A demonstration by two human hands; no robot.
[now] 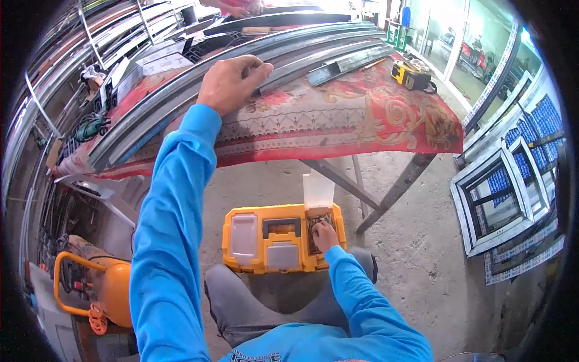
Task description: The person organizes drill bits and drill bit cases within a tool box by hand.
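Note:
My left hand (232,81) rests on top of long grey metal profiles (181,96) that lie along a table covered with a red patterned cloth (362,120); its fingers curl over one profile. My right hand (325,235) reaches down into the open right-hand compartment of a yellow toolbox (283,238) on the concrete floor, its clear lid flap (318,190) standing up. The fingers are among small parts; whether they hold one I cannot tell. Both arms wear blue sleeves.
A yellow tape measure (411,75) and a short metal bar (350,65) lie on the cloth at the right. An orange compressor (99,289) stands at lower left. White window frames (500,199) lean at the right. Another person's hand (241,7) shows at the table's far side.

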